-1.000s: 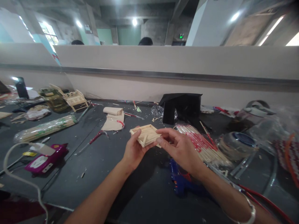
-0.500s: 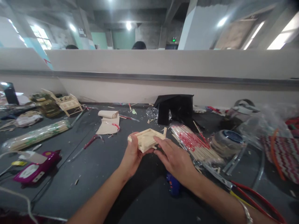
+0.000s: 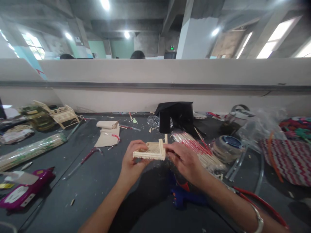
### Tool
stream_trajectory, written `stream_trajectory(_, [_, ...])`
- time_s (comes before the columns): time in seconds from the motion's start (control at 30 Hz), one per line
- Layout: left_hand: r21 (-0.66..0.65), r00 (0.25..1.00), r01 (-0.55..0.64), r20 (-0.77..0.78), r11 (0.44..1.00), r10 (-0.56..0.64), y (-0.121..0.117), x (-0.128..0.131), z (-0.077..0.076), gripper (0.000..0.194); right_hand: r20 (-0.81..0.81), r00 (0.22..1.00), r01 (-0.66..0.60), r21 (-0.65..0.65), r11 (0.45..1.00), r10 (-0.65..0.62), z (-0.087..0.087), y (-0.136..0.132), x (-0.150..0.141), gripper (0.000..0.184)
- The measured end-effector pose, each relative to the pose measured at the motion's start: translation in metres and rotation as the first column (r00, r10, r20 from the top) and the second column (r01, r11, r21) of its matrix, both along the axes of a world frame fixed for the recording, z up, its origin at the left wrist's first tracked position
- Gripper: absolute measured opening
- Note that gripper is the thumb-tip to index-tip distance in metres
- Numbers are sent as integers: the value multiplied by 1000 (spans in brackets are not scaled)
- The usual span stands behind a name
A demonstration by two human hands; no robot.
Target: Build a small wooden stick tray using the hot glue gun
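A small wooden stick model (image 3: 150, 155), a shallow frame with a slatted floor and upright posts on its right side, is held above the dark table. My left hand (image 3: 133, 158) grips its left end, thumb over the rim and fingers underneath. At the right side, the fingers of my right hand (image 3: 183, 158) are closed against the model beside the posts; their tips are partly hidden. Below my right hand lies a blue glue gun (image 3: 181, 196). A bag of red-tipped sticks (image 3: 194, 145) lies just beyond that hand.
Red-handled pliers (image 3: 262, 202) lie partly under my right forearm. A lidded jar (image 3: 227, 149) and a knitted striped piece (image 3: 286, 161) are to the right. Leftward are a purple device (image 3: 29, 191), a packed stick bundle (image 3: 34, 150) and a tiny wooden chair (image 3: 63, 115). A black folded piece (image 3: 175, 113) stands behind.
The model has been turned and levelled, so its slatted floor and near edge now show. My right hand has shifted to its right side. More of the glue gun is visible.
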State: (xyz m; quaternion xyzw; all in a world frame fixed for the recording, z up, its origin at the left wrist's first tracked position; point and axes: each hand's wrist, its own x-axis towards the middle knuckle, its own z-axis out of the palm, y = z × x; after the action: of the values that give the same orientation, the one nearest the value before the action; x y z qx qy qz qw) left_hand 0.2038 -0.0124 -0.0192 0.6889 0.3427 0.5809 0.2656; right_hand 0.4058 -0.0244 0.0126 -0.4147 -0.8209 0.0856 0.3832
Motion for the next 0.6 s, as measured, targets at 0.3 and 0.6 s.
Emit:
stream_trajectory(0.3, [115, 982, -28, -184, 993, 49, 2, -7, 2, 4, 425, 904, 202, -323, 925, -49, -36, -61, 48, 65])
stream_trajectory(0.6, [159, 972, -88, -204, 983, 120, 6, -9, -1, 6, 399, 916, 197, -355, 914, -43, -49, -71, 57, 39])
